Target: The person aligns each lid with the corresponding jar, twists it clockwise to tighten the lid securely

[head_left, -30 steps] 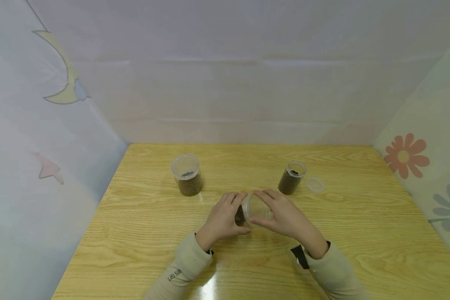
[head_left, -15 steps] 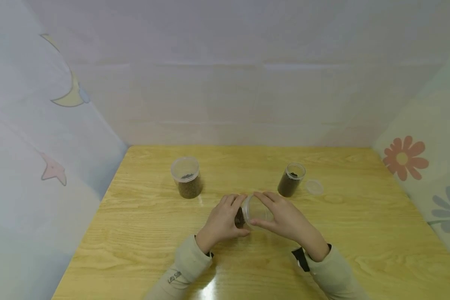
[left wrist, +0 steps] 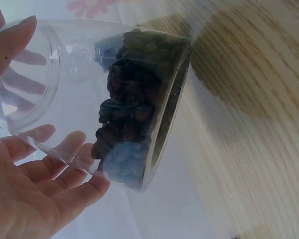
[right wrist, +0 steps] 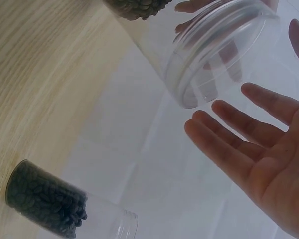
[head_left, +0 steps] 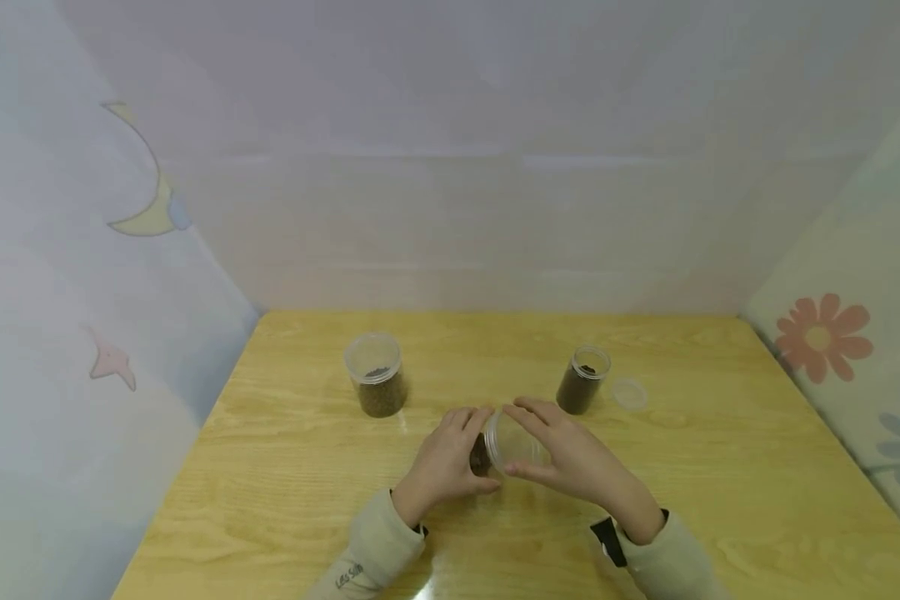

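Note:
My left hand (head_left: 444, 460) grips a wide clear jar (left wrist: 79, 69), its fingers and thumb curved round the side. In the left wrist view, dark brown bean-like pieces (left wrist: 132, 89) lie at the jar's base. The clear ribbed rim (right wrist: 214, 55) faces my right hand. My right hand (head_left: 570, 454) is held around the mouth end, fingers spread; in the right wrist view its fingertips (right wrist: 194, 127) are just off the rim. In the head view the hands hide much of the jar's side.
An uncovered wide jar (head_left: 381, 393), partly filled with brown grains, stands at the back left. A narrower jar of dark beans (head_left: 579, 390) stands back right, with a clear round lid (head_left: 630, 393) lying beside it. Cloth walls (head_left: 450, 208) border the wooden table (head_left: 285, 467).
The head view has tilted, so the scene sits lower in the frame. My right thumb and fingers have shifted slightly to the right relative to the rim. My left hand keeps its grip.

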`<state>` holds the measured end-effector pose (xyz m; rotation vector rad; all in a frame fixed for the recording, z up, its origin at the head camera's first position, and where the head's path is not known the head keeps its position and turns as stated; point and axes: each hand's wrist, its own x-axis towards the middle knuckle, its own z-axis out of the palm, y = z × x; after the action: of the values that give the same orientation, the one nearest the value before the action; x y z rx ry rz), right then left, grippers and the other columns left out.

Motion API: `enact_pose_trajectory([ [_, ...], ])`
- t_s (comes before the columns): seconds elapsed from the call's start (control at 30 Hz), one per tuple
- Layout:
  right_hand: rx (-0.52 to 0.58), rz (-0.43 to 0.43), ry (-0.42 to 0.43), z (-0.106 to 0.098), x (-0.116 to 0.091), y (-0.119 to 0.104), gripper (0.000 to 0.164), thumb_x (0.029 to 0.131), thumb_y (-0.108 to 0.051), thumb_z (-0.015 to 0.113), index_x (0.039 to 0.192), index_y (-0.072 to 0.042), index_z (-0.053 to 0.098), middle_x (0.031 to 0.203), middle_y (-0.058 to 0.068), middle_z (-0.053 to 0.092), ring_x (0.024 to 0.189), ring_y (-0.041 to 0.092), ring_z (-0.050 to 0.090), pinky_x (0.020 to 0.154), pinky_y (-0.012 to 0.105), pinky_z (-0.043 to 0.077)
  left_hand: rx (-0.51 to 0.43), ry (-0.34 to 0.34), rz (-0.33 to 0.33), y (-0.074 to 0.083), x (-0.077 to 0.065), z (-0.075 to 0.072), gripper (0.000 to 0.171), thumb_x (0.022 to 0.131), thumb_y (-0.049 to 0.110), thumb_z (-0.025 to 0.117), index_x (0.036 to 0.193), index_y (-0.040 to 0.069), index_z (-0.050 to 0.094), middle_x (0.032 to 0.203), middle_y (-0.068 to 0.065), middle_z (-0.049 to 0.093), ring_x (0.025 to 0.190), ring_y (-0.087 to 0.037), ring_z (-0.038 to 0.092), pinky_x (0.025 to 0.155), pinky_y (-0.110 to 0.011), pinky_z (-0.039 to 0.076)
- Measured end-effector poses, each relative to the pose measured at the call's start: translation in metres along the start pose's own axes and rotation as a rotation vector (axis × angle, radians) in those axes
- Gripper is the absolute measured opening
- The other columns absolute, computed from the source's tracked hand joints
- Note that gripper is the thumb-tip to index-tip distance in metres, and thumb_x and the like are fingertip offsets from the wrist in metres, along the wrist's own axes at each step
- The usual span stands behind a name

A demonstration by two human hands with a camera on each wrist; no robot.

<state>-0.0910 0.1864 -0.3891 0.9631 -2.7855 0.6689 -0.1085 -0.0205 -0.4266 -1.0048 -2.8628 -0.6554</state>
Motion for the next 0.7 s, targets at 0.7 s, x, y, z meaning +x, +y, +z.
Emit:
enact_pose_trajectory([
  [0.7,0.051,-0.282,0.046,0.006,0.002,0.012,0.085,0.058,-0.023,0.086,0.133,-0.009,0.048,0.135,0.012,0.043,0.12,0.03,0.043,0.087,0.049,0.044,-0.001,-0.008,-0.014,-0.001,0.0,0.002,0.094,0.063,0.045,0.082,0.137,0.008,0.037,0.126,-0.011,0.048,0.115,-0.026,0.046,0.086,-0.037,0.048],
])
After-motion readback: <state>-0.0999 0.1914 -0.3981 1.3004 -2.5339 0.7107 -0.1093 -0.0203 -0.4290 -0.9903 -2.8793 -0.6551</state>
